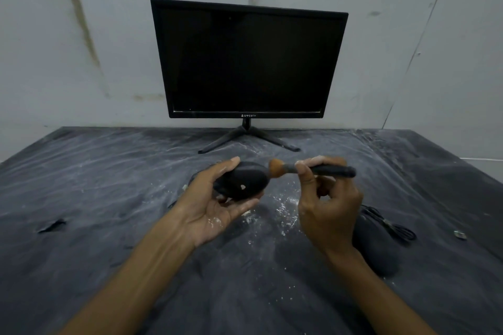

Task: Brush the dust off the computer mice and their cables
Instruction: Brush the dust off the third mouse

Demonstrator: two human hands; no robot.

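Head view. 2 bare hands are working above the middle of a table covered in a dark, wrinkled plastic sheet [95, 198] dusted with white powder.

The left hand [215, 209] is cradling a black, rounded plastic computer mouse [241, 181] lifted off the sheet: thumb curling over the far top, fingers cupping underneath, palm up. 1 pale speck is showing on the shell.

The right hand [324, 207] is pinching a black-handled brush with an orange-brown bristle head [313, 169] between thumb and fingertips near the ferrule, other fingers curling loosely below. The bristles are touching the mouse's right end.

A second black mouse [374, 247] is lying on the sheet toward the right edge, partly behind the right wrist, with its black bundled cable [389, 223] just beside it. The held mouse's cable is hard to make out; something dark is trailing below the left hand.

A black flat monitor on a splayed stand [247, 60] is standing at the back edge, centre. A small pale object [460, 234] is lying near the right edge.

Judgement: the mouse is looking light and rigid, the smooth shell likely slippery under powder, so gripping the 2 sides is suiting best, leaving the top free. The bristles are looking soft; light strokes should do. The thin, floppy cable probably needs pinching taut.
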